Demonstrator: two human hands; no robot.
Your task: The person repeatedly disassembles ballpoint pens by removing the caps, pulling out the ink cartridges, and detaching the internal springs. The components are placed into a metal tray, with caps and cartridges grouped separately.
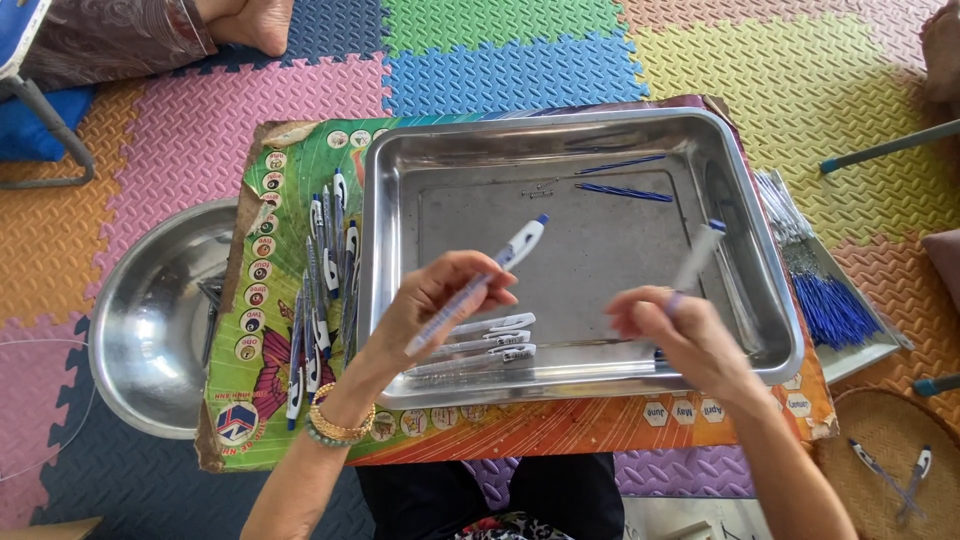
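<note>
Over steel tray [740, 260], left hand [430, 305] grips white-blue pen [480, 280]; right hand [680, 335] pinches clear barrel [697, 258]

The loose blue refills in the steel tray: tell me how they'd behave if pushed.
The blue refills look thin and round, so they would probably roll or skid on the steel tray, whose floor looks smooth. Being slender, they likely weigh little and may flex.
</note>
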